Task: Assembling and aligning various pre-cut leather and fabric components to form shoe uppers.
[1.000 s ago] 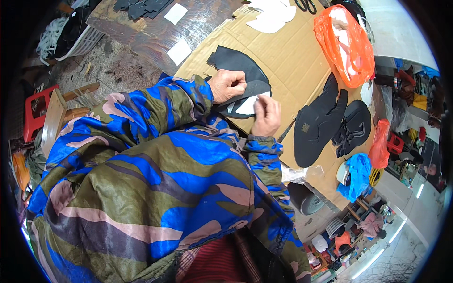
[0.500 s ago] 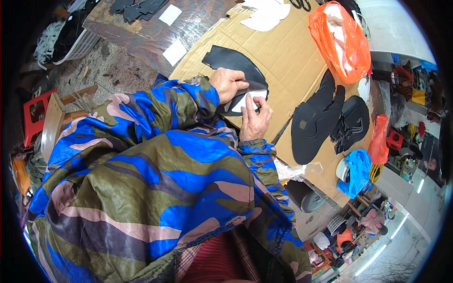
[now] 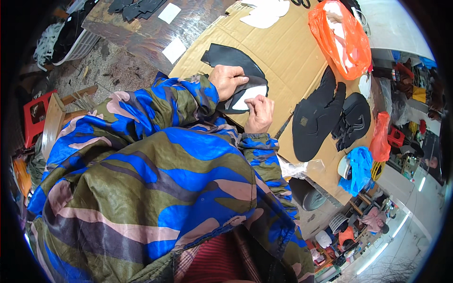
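A black curved shoe-upper piece (image 3: 236,57) lies on the cardboard in front of me. My left hand (image 3: 226,81) pinches a folded-back dark layer of it between thumb and fingers. Under that raised layer a white lining piece (image 3: 250,96) shows against the black. My right hand (image 3: 259,113) is closed at the white piece's lower right edge, its fingertips curled in and touching it. Whether those fingers grip the edge or only press on it is hard to make out.
Cardboard (image 3: 288,59) covers the bench. To the right lie black soles (image 3: 314,125) and a black shoe upper (image 3: 354,120). An orange plastic bag (image 3: 349,56) with white pieces stands at the far right, near white cutouts (image 3: 266,13) and scissors handles (image 3: 300,3). A blue bag (image 3: 359,172) hangs at the edge.
My right hand has shifted slightly right and down, its fingers curling from extended to bent. More of the white piece is exposed. The left hand keeps its pinch.
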Motion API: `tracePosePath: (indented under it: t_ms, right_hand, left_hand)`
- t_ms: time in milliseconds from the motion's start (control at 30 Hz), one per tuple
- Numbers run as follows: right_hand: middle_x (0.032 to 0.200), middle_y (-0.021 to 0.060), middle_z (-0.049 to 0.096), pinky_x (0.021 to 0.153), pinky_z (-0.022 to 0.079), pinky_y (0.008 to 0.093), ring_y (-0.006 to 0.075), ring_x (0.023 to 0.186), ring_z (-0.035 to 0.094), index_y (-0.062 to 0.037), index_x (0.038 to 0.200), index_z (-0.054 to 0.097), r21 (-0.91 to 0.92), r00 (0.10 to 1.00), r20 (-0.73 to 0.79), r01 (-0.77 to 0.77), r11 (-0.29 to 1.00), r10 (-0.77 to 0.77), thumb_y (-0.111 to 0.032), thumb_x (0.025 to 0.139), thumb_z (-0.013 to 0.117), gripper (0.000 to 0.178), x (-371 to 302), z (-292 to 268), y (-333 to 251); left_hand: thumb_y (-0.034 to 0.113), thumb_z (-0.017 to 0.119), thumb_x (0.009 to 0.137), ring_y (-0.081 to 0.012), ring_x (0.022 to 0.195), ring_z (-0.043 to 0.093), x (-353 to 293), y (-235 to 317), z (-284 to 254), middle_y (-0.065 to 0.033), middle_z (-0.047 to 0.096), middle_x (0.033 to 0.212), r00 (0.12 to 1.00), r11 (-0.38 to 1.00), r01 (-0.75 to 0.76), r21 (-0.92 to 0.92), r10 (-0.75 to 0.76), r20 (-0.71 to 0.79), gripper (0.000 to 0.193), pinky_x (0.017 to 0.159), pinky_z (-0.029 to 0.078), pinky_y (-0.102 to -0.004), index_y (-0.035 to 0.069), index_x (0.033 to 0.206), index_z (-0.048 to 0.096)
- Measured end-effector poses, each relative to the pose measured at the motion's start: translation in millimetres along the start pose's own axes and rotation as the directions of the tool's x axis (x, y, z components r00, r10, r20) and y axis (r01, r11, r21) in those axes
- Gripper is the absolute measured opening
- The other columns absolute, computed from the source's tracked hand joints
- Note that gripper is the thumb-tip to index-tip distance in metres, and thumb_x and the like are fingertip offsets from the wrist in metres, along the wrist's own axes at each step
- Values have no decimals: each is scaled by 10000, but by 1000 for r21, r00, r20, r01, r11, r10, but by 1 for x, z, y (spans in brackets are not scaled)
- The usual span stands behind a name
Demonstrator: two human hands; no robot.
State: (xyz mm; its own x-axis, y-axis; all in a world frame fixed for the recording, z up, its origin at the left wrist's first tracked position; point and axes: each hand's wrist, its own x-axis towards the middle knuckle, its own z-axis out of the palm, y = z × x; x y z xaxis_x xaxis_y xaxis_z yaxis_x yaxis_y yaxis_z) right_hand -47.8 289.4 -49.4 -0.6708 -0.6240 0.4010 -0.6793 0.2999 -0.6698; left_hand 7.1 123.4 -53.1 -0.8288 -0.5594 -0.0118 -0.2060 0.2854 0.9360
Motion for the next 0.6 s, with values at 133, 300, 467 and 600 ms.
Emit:
tracePosePath:
  t_ms: [133,300,467,600]
  right_hand:
    - [837,102,567,733,452,373,277,835,539,-56,813,647,-17,998,42,49,999,-48,35,711,699,146,-8,-7,-1]
    - [766,87,547,710,421,394,289,755,525,-49,875,568,-83,952,111,-277,957,285,-120,767,718,197,11,-8,-14]
    - [775,119,543,703,387,437,332,780,548,-62,871,504,-384,964,103,-189,904,246,-140,764,625,179,19,5,-3]
    - [713,116,543,659,380,419,326,671,536,-67,856,523,-312,986,84,-113,943,146,-169,774,597,150,16,4,5]
  left_hand:
    - [202,692,848,-214,572,571,-3,-4,0,-166,597,665,1000,999,-23,-21,23,6,198,562,450,-342,5,854,667]
    - [214,693,841,-293,602,584,-2,-1,1,-177,592,686,994,993,-107,57,107,4,212,568,451,-364,6,833,652]
    - [225,690,842,-317,624,597,-1,-4,1,-179,593,694,989,986,-148,82,148,5,219,567,451,-374,11,819,649]
    - [233,683,848,-330,626,592,-3,-4,1,-175,593,699,989,986,-148,76,148,10,224,565,449,-385,14,819,644]
